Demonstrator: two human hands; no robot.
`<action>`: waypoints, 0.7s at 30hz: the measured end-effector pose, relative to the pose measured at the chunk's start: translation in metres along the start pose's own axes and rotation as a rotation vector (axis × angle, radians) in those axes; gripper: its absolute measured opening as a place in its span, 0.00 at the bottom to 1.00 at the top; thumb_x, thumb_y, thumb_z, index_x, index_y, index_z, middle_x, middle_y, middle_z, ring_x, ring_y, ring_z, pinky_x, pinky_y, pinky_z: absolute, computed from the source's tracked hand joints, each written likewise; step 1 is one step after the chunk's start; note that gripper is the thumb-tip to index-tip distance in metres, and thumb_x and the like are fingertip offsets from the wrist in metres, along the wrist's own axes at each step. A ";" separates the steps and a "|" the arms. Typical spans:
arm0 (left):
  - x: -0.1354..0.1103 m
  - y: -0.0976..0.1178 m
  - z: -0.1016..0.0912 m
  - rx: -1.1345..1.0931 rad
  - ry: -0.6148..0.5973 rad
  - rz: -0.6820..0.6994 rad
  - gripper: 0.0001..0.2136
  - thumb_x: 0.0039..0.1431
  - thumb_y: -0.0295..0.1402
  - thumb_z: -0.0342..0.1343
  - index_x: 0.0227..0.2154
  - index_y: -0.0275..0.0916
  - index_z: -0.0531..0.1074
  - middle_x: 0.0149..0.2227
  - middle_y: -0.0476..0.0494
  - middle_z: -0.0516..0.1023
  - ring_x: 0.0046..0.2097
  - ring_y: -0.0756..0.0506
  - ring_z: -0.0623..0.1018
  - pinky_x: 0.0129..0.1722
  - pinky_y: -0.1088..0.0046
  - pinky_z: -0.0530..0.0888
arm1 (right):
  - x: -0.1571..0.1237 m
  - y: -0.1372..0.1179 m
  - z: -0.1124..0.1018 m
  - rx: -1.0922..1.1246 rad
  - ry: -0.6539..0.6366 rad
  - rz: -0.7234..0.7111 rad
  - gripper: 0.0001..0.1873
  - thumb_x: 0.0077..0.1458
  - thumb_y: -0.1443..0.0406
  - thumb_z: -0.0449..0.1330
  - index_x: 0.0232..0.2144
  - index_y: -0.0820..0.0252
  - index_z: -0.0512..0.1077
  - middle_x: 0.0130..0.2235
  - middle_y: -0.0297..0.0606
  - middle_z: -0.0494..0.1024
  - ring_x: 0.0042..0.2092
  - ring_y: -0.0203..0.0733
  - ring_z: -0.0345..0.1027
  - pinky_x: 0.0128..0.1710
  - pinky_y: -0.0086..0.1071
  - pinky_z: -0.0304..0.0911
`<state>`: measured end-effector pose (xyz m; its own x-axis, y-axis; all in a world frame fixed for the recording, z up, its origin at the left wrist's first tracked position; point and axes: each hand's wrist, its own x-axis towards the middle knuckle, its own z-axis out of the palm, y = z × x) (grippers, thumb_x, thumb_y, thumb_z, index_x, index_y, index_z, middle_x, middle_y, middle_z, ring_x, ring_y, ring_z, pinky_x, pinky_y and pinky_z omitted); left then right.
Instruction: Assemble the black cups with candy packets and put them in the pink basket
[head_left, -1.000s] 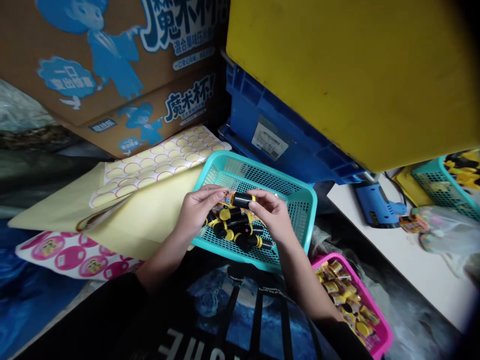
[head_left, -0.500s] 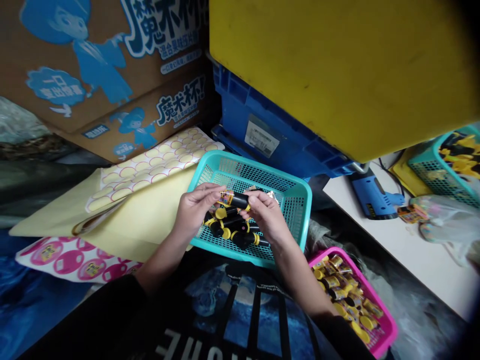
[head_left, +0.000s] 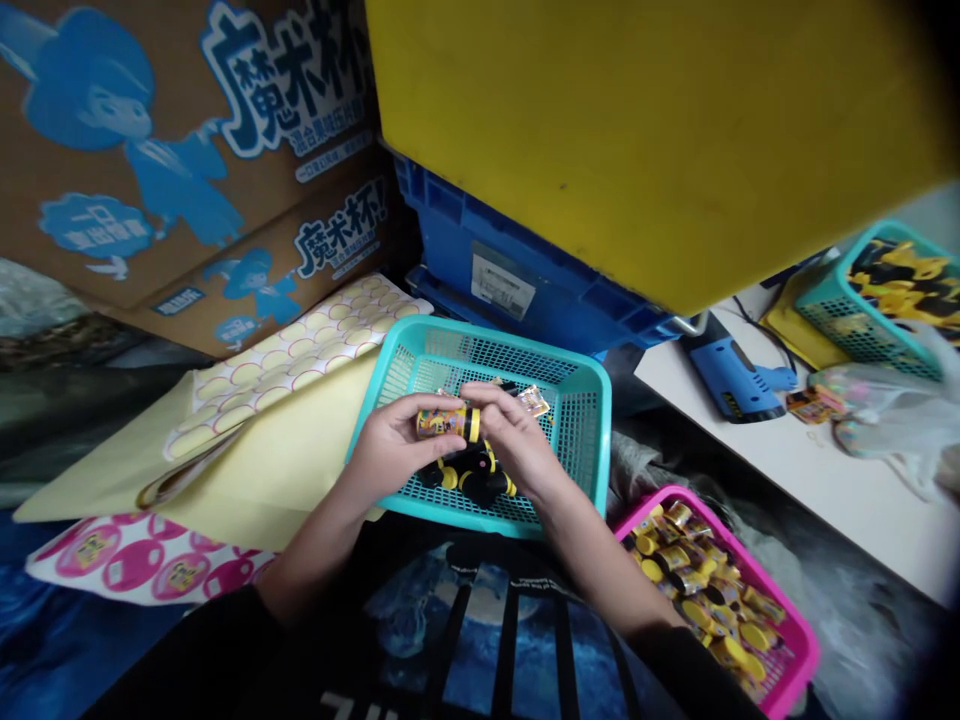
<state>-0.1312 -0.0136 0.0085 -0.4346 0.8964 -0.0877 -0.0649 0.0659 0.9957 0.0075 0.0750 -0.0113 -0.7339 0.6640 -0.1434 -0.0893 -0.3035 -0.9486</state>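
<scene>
Both hands hold one small black tube with a yellow cap (head_left: 448, 422) over the teal basket (head_left: 581, 420). My left hand (head_left: 390, 450) grips its end wrapped in a colourful sticker. My right hand (head_left: 514, 445) pinches the yellow-cap end. Under the hands, several more black tubes with yellow caps (head_left: 476, 478) lie in the basket. A loose sticker (head_left: 532, 401) lies in the basket just past my right hand.
A pink basket (head_left: 787, 610) of stickered tubes sits at lower right. Sticker sheets (head_left: 300, 345) and yellow backing paper (head_left: 285, 450) lie left. Cardboard boxes (head_left: 187, 150), a blue crate (head_left: 525, 270) and a yellow crate (head_left: 660, 130) stand behind. A blue tool (head_left: 731, 375) rests on the white table.
The sticker now wraps round the tube's left end, which my left hand covers. The hands have drawn closer together and slightly left; the view shifted right.
</scene>
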 end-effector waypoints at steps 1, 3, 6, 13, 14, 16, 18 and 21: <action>0.000 0.000 0.003 -0.031 -0.008 -0.022 0.13 0.38 0.32 0.69 0.32 0.41 0.79 0.35 0.45 0.82 0.38 0.44 0.80 0.40 0.67 0.78 | -0.001 0.001 0.002 0.043 -0.039 0.037 0.23 0.52 0.46 0.59 0.45 0.51 0.74 0.50 0.39 0.75 0.51 0.45 0.68 0.46 0.38 0.67; 0.001 0.000 0.010 -0.058 0.003 -0.048 0.13 0.37 0.31 0.70 0.31 0.41 0.79 0.33 0.46 0.82 0.36 0.44 0.80 0.38 0.67 0.78 | -0.001 0.004 0.005 0.142 -0.103 0.112 0.30 0.51 0.42 0.57 0.49 0.52 0.70 0.47 0.42 0.76 0.48 0.46 0.70 0.42 0.38 0.68; 0.001 0.002 0.018 -0.048 0.039 -0.067 0.14 0.35 0.31 0.70 0.30 0.41 0.79 0.31 0.46 0.82 0.35 0.45 0.79 0.37 0.68 0.77 | -0.002 0.006 0.009 0.242 -0.108 0.110 0.30 0.49 0.42 0.59 0.46 0.52 0.70 0.46 0.41 0.76 0.46 0.45 0.71 0.39 0.36 0.68; -0.003 0.000 0.025 0.023 0.019 -0.047 0.14 0.36 0.33 0.70 0.30 0.41 0.79 0.34 0.45 0.83 0.39 0.43 0.80 0.41 0.66 0.77 | -0.005 0.014 -0.005 0.225 -0.053 0.071 0.29 0.44 0.41 0.62 0.41 0.53 0.70 0.47 0.39 0.75 0.45 0.44 0.71 0.40 0.36 0.68; -0.003 -0.001 0.026 0.045 0.010 -0.026 0.14 0.37 0.34 0.70 0.31 0.41 0.79 0.35 0.44 0.83 0.40 0.42 0.80 0.42 0.66 0.77 | -0.005 0.016 -0.009 0.227 -0.061 0.060 0.29 0.44 0.41 0.62 0.41 0.53 0.70 0.47 0.39 0.75 0.45 0.44 0.71 0.41 0.36 0.68; -0.002 -0.003 0.031 0.126 -0.012 0.034 0.13 0.40 0.35 0.69 0.33 0.42 0.79 0.36 0.44 0.83 0.40 0.42 0.80 0.42 0.65 0.76 | -0.005 0.018 -0.014 0.230 -0.077 0.026 0.27 0.47 0.43 0.62 0.42 0.53 0.70 0.47 0.39 0.75 0.45 0.43 0.71 0.44 0.36 0.67; 0.002 -0.005 0.042 0.274 -0.025 0.142 0.12 0.45 0.36 0.67 0.35 0.44 0.79 0.36 0.45 0.82 0.39 0.42 0.80 0.43 0.64 0.75 | -0.009 0.014 -0.017 0.209 -0.071 -0.007 0.25 0.52 0.45 0.59 0.45 0.53 0.71 0.48 0.39 0.75 0.48 0.43 0.70 0.47 0.37 0.66; 0.007 -0.004 0.058 0.544 -0.083 0.397 0.12 0.48 0.37 0.65 0.38 0.49 0.80 0.41 0.46 0.81 0.45 0.39 0.77 0.51 0.59 0.71 | -0.029 -0.002 -0.029 0.068 0.015 -0.070 0.26 0.54 0.46 0.58 0.50 0.51 0.69 0.50 0.38 0.74 0.50 0.43 0.69 0.49 0.38 0.66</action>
<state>-0.0823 0.0177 0.0061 -0.2599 0.9274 0.2690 0.5564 -0.0839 0.8267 0.0490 0.0761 -0.0134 -0.7143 0.6950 -0.0820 -0.1860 -0.3015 -0.9352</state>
